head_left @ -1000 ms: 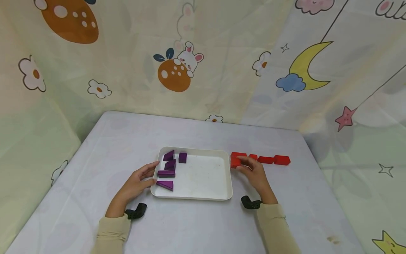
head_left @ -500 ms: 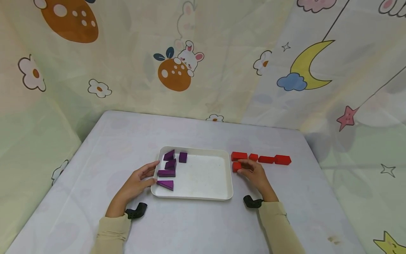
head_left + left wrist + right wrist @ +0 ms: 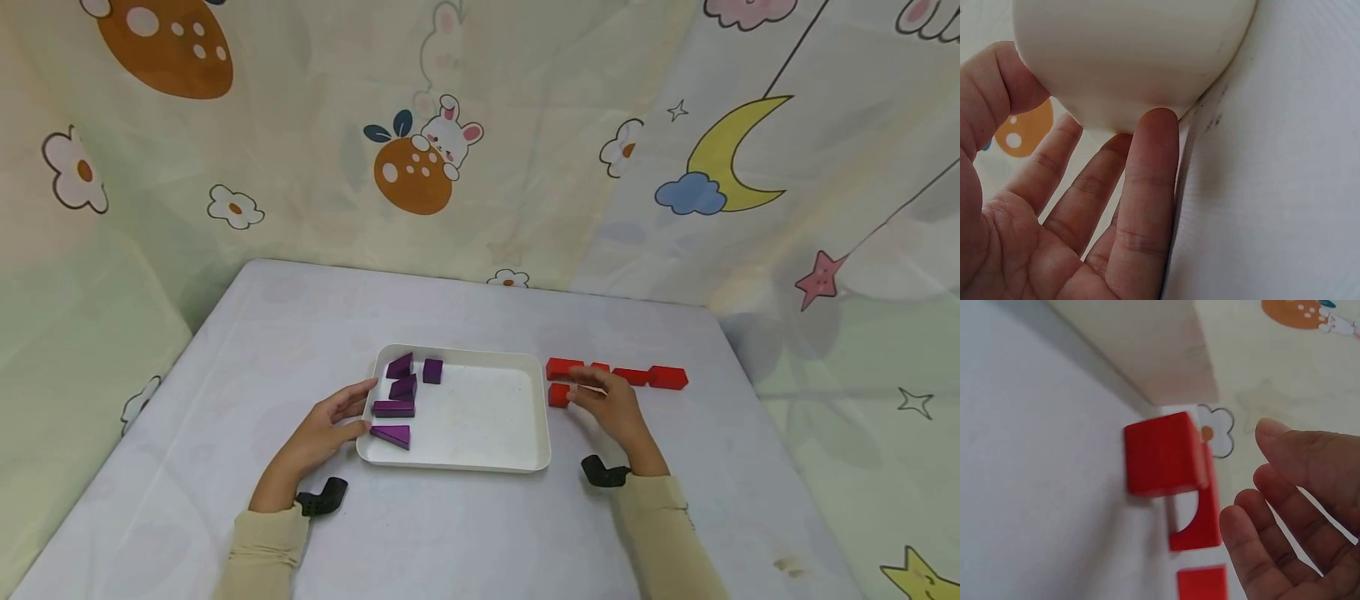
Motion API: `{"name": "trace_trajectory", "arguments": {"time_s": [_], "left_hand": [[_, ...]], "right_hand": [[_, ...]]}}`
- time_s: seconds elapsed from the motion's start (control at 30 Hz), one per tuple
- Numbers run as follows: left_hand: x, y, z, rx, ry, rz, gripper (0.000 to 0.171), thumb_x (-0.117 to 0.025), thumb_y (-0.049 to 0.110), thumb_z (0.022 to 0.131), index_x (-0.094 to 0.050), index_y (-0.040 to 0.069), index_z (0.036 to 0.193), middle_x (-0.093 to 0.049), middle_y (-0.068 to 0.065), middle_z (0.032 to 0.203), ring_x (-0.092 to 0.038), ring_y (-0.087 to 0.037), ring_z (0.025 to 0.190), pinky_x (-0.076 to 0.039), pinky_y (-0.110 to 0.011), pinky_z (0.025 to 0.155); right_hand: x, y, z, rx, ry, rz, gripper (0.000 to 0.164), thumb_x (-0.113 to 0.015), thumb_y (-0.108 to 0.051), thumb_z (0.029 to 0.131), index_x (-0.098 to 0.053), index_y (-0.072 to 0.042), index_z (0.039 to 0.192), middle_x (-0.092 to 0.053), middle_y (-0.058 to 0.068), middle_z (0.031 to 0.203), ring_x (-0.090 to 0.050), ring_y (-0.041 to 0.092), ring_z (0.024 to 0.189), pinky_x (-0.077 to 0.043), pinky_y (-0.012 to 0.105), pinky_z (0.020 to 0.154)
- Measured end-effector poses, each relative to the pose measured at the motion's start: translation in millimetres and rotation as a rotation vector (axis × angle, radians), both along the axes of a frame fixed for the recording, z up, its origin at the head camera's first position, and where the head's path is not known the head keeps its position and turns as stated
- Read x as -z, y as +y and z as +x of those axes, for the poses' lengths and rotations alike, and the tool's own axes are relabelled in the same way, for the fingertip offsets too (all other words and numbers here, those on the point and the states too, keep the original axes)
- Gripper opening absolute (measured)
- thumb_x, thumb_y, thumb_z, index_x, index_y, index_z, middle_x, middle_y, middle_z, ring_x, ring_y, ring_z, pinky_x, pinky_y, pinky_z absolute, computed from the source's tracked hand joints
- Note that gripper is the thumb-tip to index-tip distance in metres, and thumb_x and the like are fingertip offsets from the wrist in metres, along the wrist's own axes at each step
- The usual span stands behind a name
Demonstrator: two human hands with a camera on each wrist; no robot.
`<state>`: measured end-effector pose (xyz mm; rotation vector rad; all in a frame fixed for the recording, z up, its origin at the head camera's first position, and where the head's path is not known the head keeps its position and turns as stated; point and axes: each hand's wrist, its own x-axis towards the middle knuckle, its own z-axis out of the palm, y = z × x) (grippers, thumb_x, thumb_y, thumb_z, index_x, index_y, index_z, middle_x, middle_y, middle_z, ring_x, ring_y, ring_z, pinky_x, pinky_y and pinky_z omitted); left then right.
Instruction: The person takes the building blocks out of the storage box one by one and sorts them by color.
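Note:
A white tray point(image 3: 480, 463) lies on the table with several purple blocks at its left side, among them a cube point(image 3: 432, 372) and a triangular wedge point(image 3: 392, 436). My left hand point(image 3: 325, 432) touches the tray's left end; in the left wrist view its fingers point(image 3: 1147, 187) are fairly straight against the outer wall. Beside the tray's right end sits a red cube point(image 3: 558, 396), just in front of a red block with an arched cut-out point(image 3: 1211, 512). My right hand point(image 3: 617, 410) hovers at the cube's right, fingers apart and holding nothing. A gap separates them in the right wrist view.
More red blocks run rightward in a row behind the right hand, ending with a red block point(image 3: 668, 377). The white-covered table point(image 3: 465, 542) meets a patterned cloth point(image 3: 300, 150) at the back and sides. Both wrists carry a black camera point(image 3: 604, 472).
My right hand set the red cube down in front of the arched block, then let go and drew back to the right. My left hand stays at the tray.

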<state>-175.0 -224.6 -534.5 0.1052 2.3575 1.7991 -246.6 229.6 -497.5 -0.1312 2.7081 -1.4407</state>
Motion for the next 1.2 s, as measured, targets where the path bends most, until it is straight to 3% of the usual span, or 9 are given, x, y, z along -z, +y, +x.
{"name": "trace_trajectory", "arguments": {"time_s": [0.23,0.4,0.73,0.97,1.2], "left_hand": [[-0.9,-1,0.6,0.012,0.022,-0.002,0.070,-0.071,0.002,0.098,-0.045,0.001,0.163,-0.050,-0.029,0.160,-0.056,-0.046,0.141,-0.052,-0.030,0.101],[0.1,-1,0.7,0.009,0.026,-0.014,0.069,-0.070,0.002,0.099,-0.045,0.001,0.163,-0.050,-0.029,0.160,-0.056,-0.047,0.141,-0.053,-0.037,0.104],[0.9,-1,0.1,0.008,0.016,0.008,0.071,-0.069,0.001,0.098,-0.044,0.002,0.164,-0.050,-0.028,0.161,-0.056,-0.045,0.141,-0.054,-0.029,0.099],[2.7,-2,-1.5,0.006,0.019,0.009,0.071,-0.070,0.001,0.097,-0.045,0.002,0.163,-0.050,-0.027,0.161,-0.057,-0.044,0.140,-0.052,-0.025,0.098],[1.9,-2,-0.9,0.000,0.008,-0.010,0.071,-0.070,0.003,0.098,-0.045,0.004,0.164,-0.051,-0.026,0.161,-0.056,-0.045,0.141,-0.051,-0.051,0.109]], "right_hand": [[-18.3,-14,-4.0,-0.066,0.108,0.024,0.041,-0.075,-0.002,0.100,-0.067,0.004,0.140,-0.068,0.023,0.139,-0.063,0.042,0.130,-0.052,0.050,0.106],[-23.4,-29,-11.5,-0.099,0.130,-0.006,0.042,-0.076,0.000,0.099,-0.066,0.005,0.140,-0.067,0.024,0.140,-0.064,0.042,0.129,-0.053,0.048,0.104],[-24.1,-63,-30.9,-0.196,0.128,-0.114,0.040,-0.076,0.000,0.099,-0.067,0.008,0.137,-0.068,0.026,0.138,-0.064,0.043,0.129,-0.052,0.048,0.108],[-17.7,-93,-40.1,-0.260,0.065,-0.180,0.040,-0.075,0.001,0.099,-0.066,0.010,0.137,-0.068,0.027,0.137,-0.064,0.043,0.130,-0.050,0.050,0.111],[-10.2,-124,-42.3,-0.283,-0.025,-0.145,0.038,-0.077,-0.005,0.099,-0.070,0.003,0.136,-0.071,0.020,0.136,-0.066,0.039,0.129,-0.053,0.048,0.109]]}}
